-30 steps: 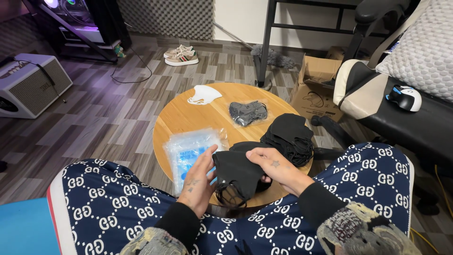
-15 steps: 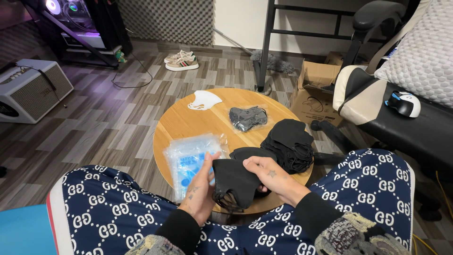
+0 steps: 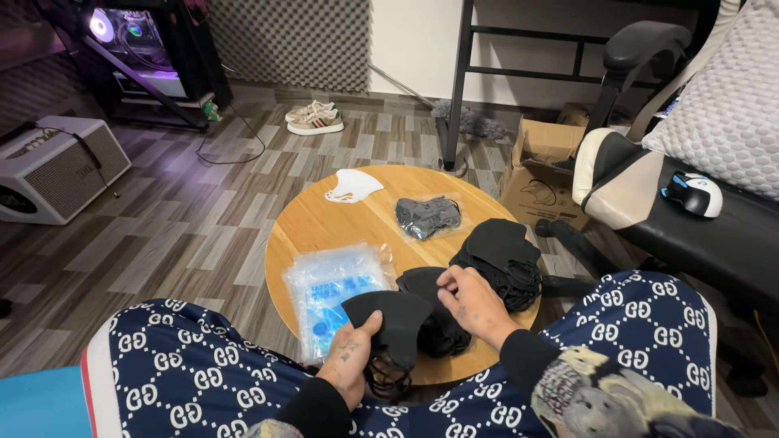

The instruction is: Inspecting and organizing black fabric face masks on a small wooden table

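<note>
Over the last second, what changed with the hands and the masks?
The left hand kept hold of the black mask and drew it nearer the body. The right hand stayed on the mask pile. The plastic bags and table stayed put.

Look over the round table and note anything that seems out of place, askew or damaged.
Nothing looks damaged or spilled. The left hand holds a black face mask; the right hand rests on the black mask pile. One white mask lies alone at the round table's far edge, apart from the black ones.
</note>
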